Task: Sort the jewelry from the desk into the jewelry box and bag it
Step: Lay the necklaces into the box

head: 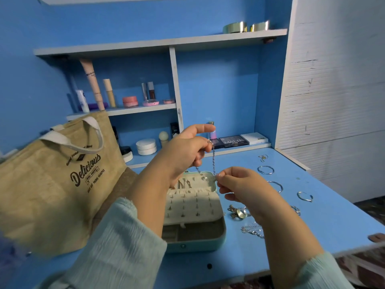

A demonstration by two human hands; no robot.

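I hold a silver chain (213, 158) stretched between both hands, directly above the open jewelry box (193, 213). My left hand (183, 155) pinches the upper end near the index finger, raised toward the shelf side; my right hand (237, 184) pinches the lower end between thumb and fingertip, just over the box's far right corner. The chain's long axis therefore runs close to vertical, and a short tail with a small pendant hangs off to the left above the lid panel. The box lies below and slightly toward me from both hands; the right hand is the nearer to it. In my judgement, lowering the chain suffices to lay it in. More bangles (275, 185) and chains remain on the desk (333, 215) right of the box. The jute bag (52, 184) stands to the left, touching the box's side.
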